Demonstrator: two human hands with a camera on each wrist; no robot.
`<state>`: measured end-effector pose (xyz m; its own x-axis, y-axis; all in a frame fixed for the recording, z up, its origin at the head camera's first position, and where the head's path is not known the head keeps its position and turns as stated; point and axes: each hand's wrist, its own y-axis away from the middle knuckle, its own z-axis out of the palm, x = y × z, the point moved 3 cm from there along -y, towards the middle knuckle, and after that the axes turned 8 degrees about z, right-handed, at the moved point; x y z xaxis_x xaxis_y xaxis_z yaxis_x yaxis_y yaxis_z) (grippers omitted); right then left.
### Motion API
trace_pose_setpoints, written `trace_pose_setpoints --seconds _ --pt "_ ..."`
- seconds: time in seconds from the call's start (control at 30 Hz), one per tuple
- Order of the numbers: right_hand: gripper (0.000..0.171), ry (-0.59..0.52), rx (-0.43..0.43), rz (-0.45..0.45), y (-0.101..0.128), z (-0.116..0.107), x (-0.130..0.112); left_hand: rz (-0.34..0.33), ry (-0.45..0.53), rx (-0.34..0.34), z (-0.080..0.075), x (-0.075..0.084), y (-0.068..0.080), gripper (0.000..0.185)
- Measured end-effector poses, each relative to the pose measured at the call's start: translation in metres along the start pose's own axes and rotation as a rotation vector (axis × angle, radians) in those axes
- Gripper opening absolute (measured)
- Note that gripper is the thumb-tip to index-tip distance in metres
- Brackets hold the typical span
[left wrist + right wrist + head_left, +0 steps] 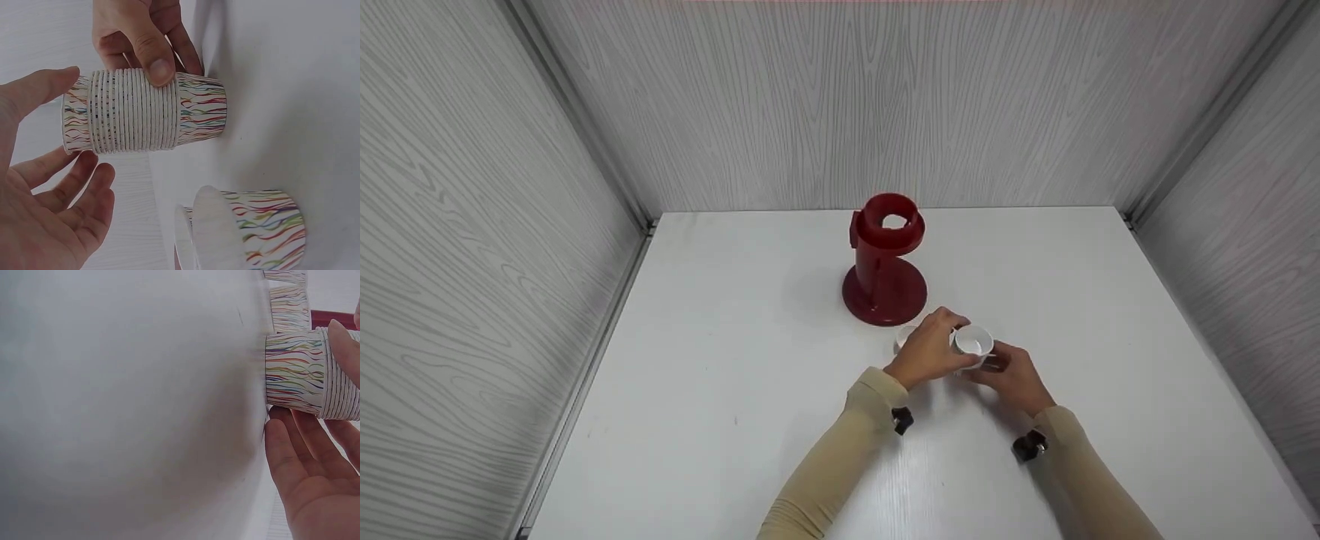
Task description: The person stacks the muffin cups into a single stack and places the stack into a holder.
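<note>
A stack of paper cups [135,112] with wavy coloured lines stands upright on the table, its rims packed tightly together. My right hand [1014,376] holds the stack from the right, thumb [160,72] over the rims and fingers on the far side. With thumb and fingertips, my left hand [930,352] pinches the top cup [76,115] near its rim. That cup sits slightly raised out of the stack, a band of its pattern showing below its rim. Beside the stack, two separate cups of the same pattern stand upright, the nearer one [270,228] larger in the left wrist view.
Behind the hands stands a red stand [870,262] with a round base and an open ring on top. The white table [720,390] is bounded by grey wood-grain panels [840,112] at the back and both sides.
</note>
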<state>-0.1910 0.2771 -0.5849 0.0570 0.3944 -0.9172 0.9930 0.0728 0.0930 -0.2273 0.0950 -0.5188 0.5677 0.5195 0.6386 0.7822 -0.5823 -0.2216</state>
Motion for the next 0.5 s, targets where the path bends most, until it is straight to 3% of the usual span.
trace_pose_setpoints --seconds 0.5 --pt "0.059 0.003 0.0 0.011 -0.0016 0.0 0.0023 -0.034 -0.039 -0.034 0.0045 -0.0033 0.0007 0.063"
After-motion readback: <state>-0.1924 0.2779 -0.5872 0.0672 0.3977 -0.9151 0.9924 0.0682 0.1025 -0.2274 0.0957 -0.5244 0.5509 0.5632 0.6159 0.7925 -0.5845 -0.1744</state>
